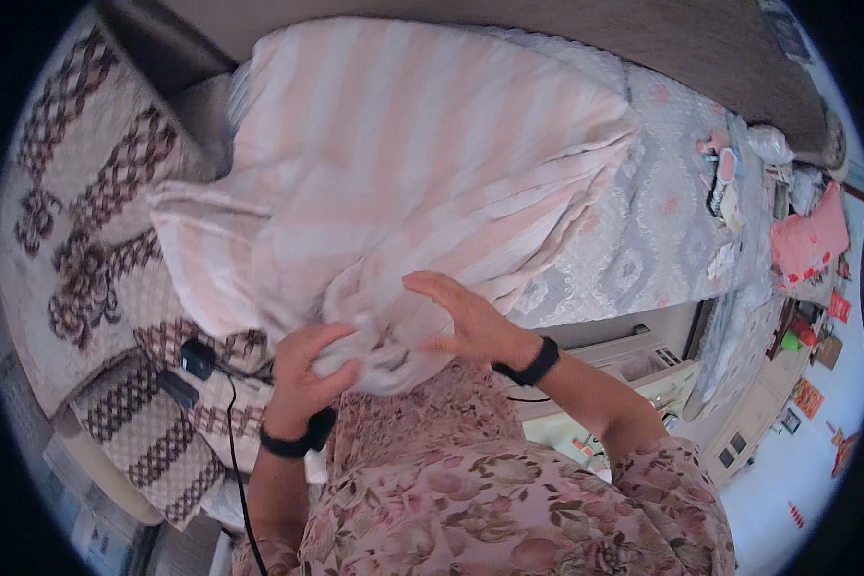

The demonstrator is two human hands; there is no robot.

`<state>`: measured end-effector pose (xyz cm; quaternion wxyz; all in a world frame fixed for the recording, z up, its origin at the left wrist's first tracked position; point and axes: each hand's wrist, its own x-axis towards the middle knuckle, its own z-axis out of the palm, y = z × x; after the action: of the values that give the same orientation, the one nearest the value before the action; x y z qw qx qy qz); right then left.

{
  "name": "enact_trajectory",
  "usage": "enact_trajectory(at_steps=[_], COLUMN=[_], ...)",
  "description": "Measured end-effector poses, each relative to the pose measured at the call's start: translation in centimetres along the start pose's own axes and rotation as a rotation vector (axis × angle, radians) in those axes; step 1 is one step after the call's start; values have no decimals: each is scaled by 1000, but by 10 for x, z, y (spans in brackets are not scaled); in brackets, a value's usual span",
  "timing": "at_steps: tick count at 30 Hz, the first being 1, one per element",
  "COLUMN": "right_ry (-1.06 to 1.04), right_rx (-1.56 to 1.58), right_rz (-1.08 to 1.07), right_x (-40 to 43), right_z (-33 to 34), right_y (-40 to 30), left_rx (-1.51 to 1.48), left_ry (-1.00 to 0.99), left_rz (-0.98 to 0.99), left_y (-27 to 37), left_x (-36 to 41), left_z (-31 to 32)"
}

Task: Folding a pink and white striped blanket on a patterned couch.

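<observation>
A large cloth with pink and white stripes [403, 122], perhaps a sheet or light blanket, lies spread before me, its near part bunched into loose folds against my floral clothing. At the left of the bunched part, my left hand [309, 367] rests with thumb and fingers apart. My right hand [468, 317] is on the right side of the folds, also with thumb and fingers spread. Both hands seem to touch the fabric; neither is seen closed on it. Each wrist wears a black band. What lies under the cloth is hidden.
A grey patterned cover [655, 194] extends rightward, with small items including a pink-and-white handheld object [723, 169]. Beyond sits a pink cushion [810, 237]. At left are brown lattice-patterned sofa covers [122, 165], a black box-shaped device [198, 358] and a black cable [234, 446].
</observation>
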<state>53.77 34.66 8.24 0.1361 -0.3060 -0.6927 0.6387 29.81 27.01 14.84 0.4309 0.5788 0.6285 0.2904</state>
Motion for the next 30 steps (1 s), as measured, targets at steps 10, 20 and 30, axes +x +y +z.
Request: enact_trajectory(at_steps=[10, 20, 30], right_ry=[611, 357, 956], right_rx=[-278, -598, -300], right_rz=[9, 111, 480], right_x=[-25, -24, -105], right_z=[30, 34, -35], right_y=[-115, -151, -124], left_rx=[-86, -272, 200], left_ry=[61, -190, 1106], left_rz=[448, 323, -175], left_y=[72, 59, -209], left_x=[34, 18, 68], left_z=[36, 13, -130])
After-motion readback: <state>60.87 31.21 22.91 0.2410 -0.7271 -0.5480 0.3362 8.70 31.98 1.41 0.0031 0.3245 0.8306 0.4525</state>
